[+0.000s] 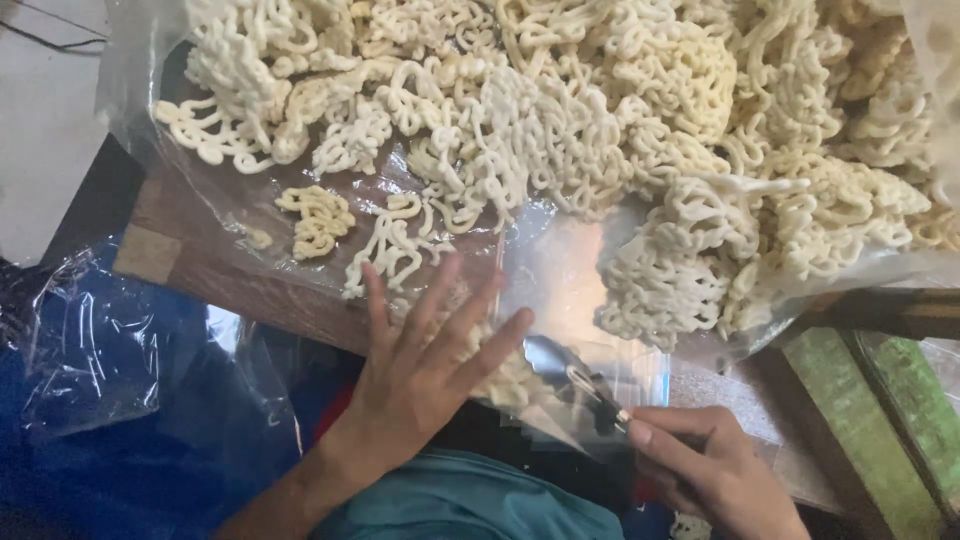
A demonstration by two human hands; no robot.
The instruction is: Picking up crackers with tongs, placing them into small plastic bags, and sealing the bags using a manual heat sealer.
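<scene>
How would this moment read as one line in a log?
left hand: flat on small clear bag | right hand: grips metal tool at bag | noodle crackers: heaped on plastic sheet

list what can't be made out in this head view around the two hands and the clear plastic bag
- Right hand: the metal tool's handle is hidden in the fist.
- Small clear plastic bag: crackers under the left hand are covered.
- Heap of pale curly noodle crackers: cut by the top and right edges.
</scene>
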